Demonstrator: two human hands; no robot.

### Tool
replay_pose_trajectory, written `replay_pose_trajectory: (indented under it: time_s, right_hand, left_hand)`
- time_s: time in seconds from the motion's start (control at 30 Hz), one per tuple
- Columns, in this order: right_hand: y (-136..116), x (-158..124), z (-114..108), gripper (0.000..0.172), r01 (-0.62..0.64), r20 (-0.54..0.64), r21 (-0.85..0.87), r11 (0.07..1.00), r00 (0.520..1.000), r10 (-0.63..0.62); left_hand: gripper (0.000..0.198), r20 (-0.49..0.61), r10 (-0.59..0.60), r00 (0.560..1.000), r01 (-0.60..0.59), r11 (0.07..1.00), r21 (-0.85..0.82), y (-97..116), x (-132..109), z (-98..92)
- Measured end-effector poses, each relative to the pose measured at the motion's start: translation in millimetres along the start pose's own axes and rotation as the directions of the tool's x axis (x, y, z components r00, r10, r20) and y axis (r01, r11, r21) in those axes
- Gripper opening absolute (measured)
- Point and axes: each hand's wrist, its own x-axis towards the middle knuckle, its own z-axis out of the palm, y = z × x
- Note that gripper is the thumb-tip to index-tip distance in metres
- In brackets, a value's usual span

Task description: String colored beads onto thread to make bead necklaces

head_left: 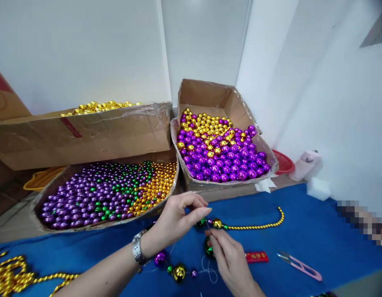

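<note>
My left hand [181, 216], with a metal-banded watch [137, 247] on its wrist, pinches a thin clear thread above the blue cloth. Just below and to the right, my right hand [229, 258] has thumb and fingers closed on the same thread. A large green bead [208, 247] shows beside my right fingers, partly hidden by them. Loops of thread [213, 275] lie under the hands. Strung along it to the left are a gold bead [179, 272], a purple bead [160, 258] and smaller beads. Behind the fingers, another gold bead [217, 223] joins a gold bead chain [255, 227].
Pink thread snips [300, 266] and a red packet [257, 257] lie to the right. Cardboard boxes hold purple, green and gold beads [107, 194] and larger purple and gold beads [221, 165]. Gold bead strands [14, 274] lie at left, a white block [318, 188] at right.
</note>
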Motion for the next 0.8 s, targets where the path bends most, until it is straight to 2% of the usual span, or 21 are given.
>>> replay_pose_trajectory:
  time_s: [0.07, 0.13, 0.17, 0.23, 0.27, 0.33, 0.4, 0.5, 0.6, 0.67, 0.7, 0.73, 0.77, 0.8]
  right_hand:
    - [0, 1, -2, 0.029, -0.088, -0.024, 0.077, 0.993, 0.996, 0.09]
    - [2, 0, -5, 0.031, -0.173, -0.011, 0.14, 0.975, 0.984, 0.176]
    - [4, -1, -6, 0.032, -0.205, 0.003, 0.166, 0.965, 0.978, 0.207]
    - [6, -3, -7, 0.034, -0.244, 0.023, 0.199, 0.949, 0.969, 0.245]
    - [7, -3, -7, 0.034, -0.256, 0.025, 0.204, 0.945, 0.966, 0.256]
    - [8, -4, -8, 0.036, -0.262, 0.016, 0.197, 0.945, 0.964, 0.264]
    - [7, -4, -8, 0.037, -0.255, 0.005, 0.18, 0.95, 0.966, 0.258]
    - [4, -4, -11, 0.036, -0.224, -0.026, 0.144, 0.964, 0.973, 0.23]
    - [-1, -4, -16, 0.035, -0.2, -0.083, 0.093, 0.975, 0.975, 0.208]
    - [-4, -5, -19, 0.034, -0.181, -0.117, 0.061, 0.982, 0.975, 0.187]
    - [-6, -6, -21, 0.034, -0.166, -0.125, 0.048, 0.985, 0.977, 0.171]
    - [-7, -7, -21, 0.032, -0.148, -0.123, 0.035, 0.988, 0.981, 0.151]
    - [-8, -8, -22, 0.031, -0.127, -0.11, 0.022, 0.992, 0.986, 0.129]
    - [-9, -10, -22, 0.029, -0.105, -0.092, 0.009, 0.994, 0.99, 0.105]
  left_hand:
    - [0.03, 0.086, -0.007, 0.996, 0.005, 1.0, 0.029, 6, 21, -4.9]
    - [0.039, 0.134, 0.002, 0.991, -0.028, 0.981, 0.193, 5, 47, -8.3]
    - [0.04, 0.14, 0.016, 0.99, -0.062, 0.943, 0.327, 2, 62, -9.1]
    - [0.034, 0.157, 0.038, 0.987, -0.127, 0.782, 0.61, -8, 92, -7.8]
    - [0.03, 0.163, 0.026, 0.986, -0.13, 0.728, 0.674, -15, 107, -5.6]
    - [0.025, 0.183, -0.029, 0.983, -0.118, 0.666, 0.736, -30, 132, 0.8]
    - [0.024, 0.21, -0.09, 0.974, -0.101, 0.656, 0.748, -43, 149, 7.6]
    - [0.027, 0.227, -0.121, 0.966, -0.085, 0.681, 0.727, -48, 157, 11.5]
    - [0.03, 0.195, -0.078, 0.978, -0.071, 0.752, 0.655, -39, 142, 5.3]
    - [0.032, 0.141, -0.047, 0.989, -0.031, 0.862, 0.506, -30, 120, -0.9]
    - [0.031, 0.101, -0.051, 0.994, 0.014, 0.94, 0.34, -27, 106, -3.5]
    - [0.03, 0.058, -0.078, 0.995, 0.073, 0.993, 0.095, -24, 92, -5.4]
    - [0.029, 0.022, -0.129, 0.991, 0.13, 0.976, -0.175, -22, 78, -6.6]
    - [0.029, 0.002, -0.193, 0.981, 0.177, 0.891, -0.419, -21, 64, -6.9]
